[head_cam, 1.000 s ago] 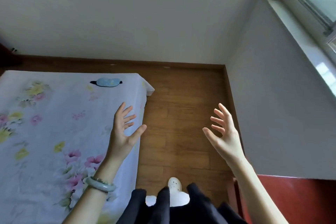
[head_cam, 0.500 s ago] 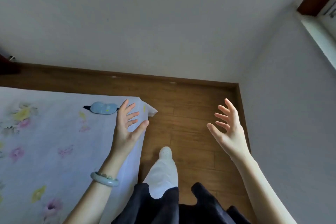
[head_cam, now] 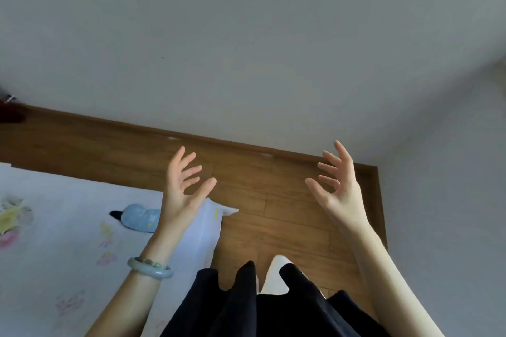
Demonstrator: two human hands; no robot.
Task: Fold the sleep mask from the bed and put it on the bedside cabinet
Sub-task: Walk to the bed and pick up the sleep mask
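— Where is the sleep mask (head_cam: 139, 217)?

— Lying flat on the bed (head_cam: 54, 241), near the bed's far corner. It is pale blue and padded, with a dark strap end poking out on the side away from the corner. The end nearer the corner is hidden behind the left hand (head_cam: 182, 191).

— Is that hand gripping it?

— No. Its fingers are spread wide, palm empty, raised above the bed's corner. The right hand (head_cam: 338, 191) is the same: splayed, holding nothing, over the wooden plank floor (head_cam: 273, 221), well apart from the bed.

— What else shows?

— A smooth pale green bangle (head_cam: 150, 268) on the left wrist. The sheet is white with faint, blurred flower prints. Dark pleated fabric (head_cam: 260, 306) hangs beside the bed, cut off by the lower edge, with something white under it that I can't make out.
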